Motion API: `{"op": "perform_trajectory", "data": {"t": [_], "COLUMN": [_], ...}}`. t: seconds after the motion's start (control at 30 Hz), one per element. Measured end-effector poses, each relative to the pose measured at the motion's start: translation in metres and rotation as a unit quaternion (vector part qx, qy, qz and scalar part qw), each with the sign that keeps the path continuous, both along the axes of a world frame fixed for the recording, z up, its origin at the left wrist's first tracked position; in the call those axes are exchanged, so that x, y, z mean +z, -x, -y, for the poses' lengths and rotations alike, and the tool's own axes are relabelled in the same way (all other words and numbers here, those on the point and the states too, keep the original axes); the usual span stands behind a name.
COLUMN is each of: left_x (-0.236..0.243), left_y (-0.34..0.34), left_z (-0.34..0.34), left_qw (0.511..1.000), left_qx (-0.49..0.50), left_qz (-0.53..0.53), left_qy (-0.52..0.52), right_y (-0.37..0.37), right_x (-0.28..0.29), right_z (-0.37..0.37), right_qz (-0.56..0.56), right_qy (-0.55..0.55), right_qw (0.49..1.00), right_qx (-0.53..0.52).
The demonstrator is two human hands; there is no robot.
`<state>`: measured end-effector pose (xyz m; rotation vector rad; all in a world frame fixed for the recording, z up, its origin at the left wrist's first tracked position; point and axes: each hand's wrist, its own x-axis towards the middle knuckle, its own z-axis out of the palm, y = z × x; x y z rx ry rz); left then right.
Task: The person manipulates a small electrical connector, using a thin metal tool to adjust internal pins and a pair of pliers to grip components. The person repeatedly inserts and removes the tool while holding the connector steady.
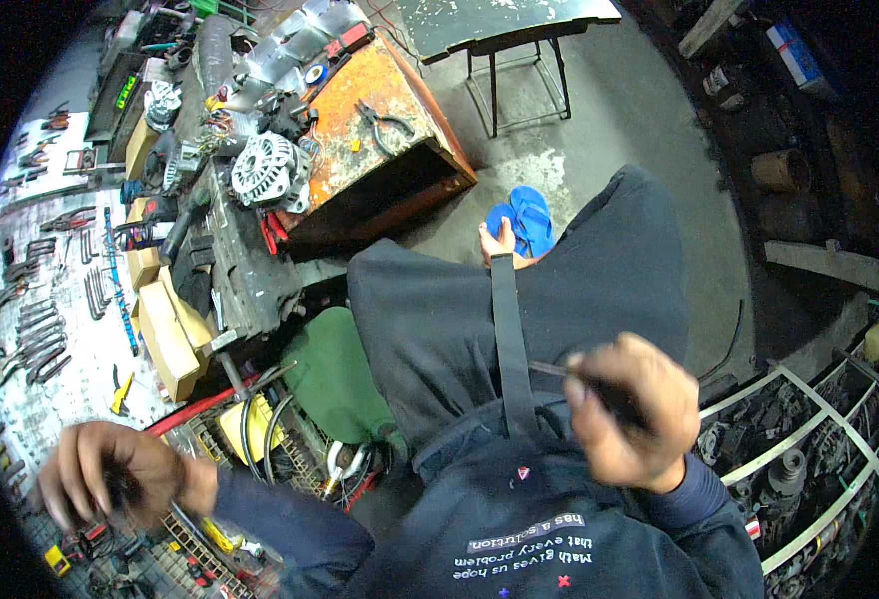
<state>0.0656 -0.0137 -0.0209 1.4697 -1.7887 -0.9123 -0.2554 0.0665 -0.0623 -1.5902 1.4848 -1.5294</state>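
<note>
My right hand [644, 409], blurred, is closed in front of my lap. From its fingertips a thin dark metal shaft [547, 368] sticks out to the left; my fingers hide the rest of that tool. Out at the lower left, my left hand [120, 471] hovers above a rack of small tools. Its fingers are bent but apart, with nothing visible in them; the palm lies in shadow. A dark strap [510, 339] runs down the middle of my dark clothing.
An alternator [271, 171] and pliers [384, 127] lie on a rusty orange cabinet [421, 90]. Wrenches [38, 329] hang on the white tool board at left. A green seat [331, 374] stands beside me, a metal-topped table [509, 22] ahead, and a frame of parts [794, 469] at right.
</note>
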Motion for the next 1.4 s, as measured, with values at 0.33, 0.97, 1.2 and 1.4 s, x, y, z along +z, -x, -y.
{"op": "perform_trajectory", "data": {"t": [0.33,0.97,1.2,1.4], "left_x": [-0.011,-0.006,-0.007,-0.009], "left_y": [0.074,0.054,0.054,0.054], "left_z": [0.020,-0.020,-0.020,-0.003], "left_qw": [0.928,0.881,0.886,0.867], "left_qx": [-0.169,-0.163,-0.205,-0.298], "left_qz": [-0.151,-0.223,-0.183,-0.155], "left_qy": [-0.296,-0.384,-0.373,-0.368], "right_y": [0.012,-0.012,-0.007,-0.001], "right_x": [0.006,0.013,0.008,0.002], "right_z": [0.016,0.052,0.054,0.061], "right_qz": [0.049,0.138,0.123,0.123], "right_qy": [-0.043,-0.084,-0.090,-0.109], "right_qw": [0.997,0.938,0.926,0.899], "right_qx": [0.050,0.307,0.346,0.405]}}
